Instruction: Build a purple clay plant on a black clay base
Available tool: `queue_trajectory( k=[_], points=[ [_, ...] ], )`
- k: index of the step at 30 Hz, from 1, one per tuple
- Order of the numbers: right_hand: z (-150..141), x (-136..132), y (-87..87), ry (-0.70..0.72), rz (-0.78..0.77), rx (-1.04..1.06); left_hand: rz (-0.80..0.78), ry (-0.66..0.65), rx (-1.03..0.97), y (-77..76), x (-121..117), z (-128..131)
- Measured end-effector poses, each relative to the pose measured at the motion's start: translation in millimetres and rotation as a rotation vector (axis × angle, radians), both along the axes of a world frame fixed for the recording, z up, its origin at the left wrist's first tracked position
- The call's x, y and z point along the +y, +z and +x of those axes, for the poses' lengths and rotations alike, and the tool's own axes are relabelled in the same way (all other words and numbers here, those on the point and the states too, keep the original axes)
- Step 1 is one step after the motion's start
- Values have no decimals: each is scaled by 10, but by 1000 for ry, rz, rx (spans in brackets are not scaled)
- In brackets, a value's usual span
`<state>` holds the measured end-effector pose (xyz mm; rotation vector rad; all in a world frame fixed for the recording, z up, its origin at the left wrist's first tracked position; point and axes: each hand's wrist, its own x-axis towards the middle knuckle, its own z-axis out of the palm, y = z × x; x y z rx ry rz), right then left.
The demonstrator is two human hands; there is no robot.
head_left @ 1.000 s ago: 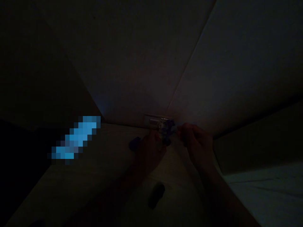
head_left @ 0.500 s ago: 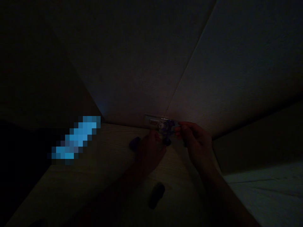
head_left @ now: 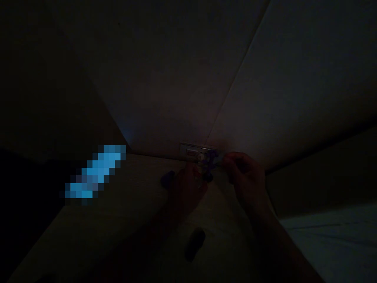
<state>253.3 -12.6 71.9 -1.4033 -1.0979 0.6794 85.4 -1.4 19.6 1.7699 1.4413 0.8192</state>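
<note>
The picture is very dark. My left hand (head_left: 188, 184) is closed around the lower part of a small purple and whitish, partly clear object (head_left: 209, 161), whose kind I cannot make out. The object stands in front of a pale wall plate (head_left: 191, 151) low on the wall. Just to its right is my right hand (head_left: 243, 169), with thumb and forefinger pinched together. What that pinch holds, if anything, is too dim to name. Left of my left hand lies a small dark blue piece (head_left: 167, 179).
A dark oblong thing (head_left: 194, 243) lies on the wooden surface (head_left: 141, 188) nearer to me. At the left a bright blue pixelated patch (head_left: 98, 173) covers something. The pale wall (head_left: 165, 86) rises behind, with bedding-like pale cloth (head_left: 332, 236) at lower right.
The fingers of my right hand have drawn slightly closer together, and a little away from the purple object. My left hand has stayed in place.
</note>
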Motion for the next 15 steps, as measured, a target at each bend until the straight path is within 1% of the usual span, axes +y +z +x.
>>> queue_trajectory(
  k=[3, 6, 11, 15],
  points=[
    [29, 3, -41, 13, -17, -5, 12, -1, 9, -8, 0, 5],
    [30, 2, -45, 33, -2, 10, 5, -5, 4, 8, -5, 7],
    [-19, -21, 34, 7, -29, -11, -18, -3, 5, 44, -11, -6],
    [-55, -29, 79, 36, -24, 13, -20, -23, 1, 52, -13, -13]
  ],
)
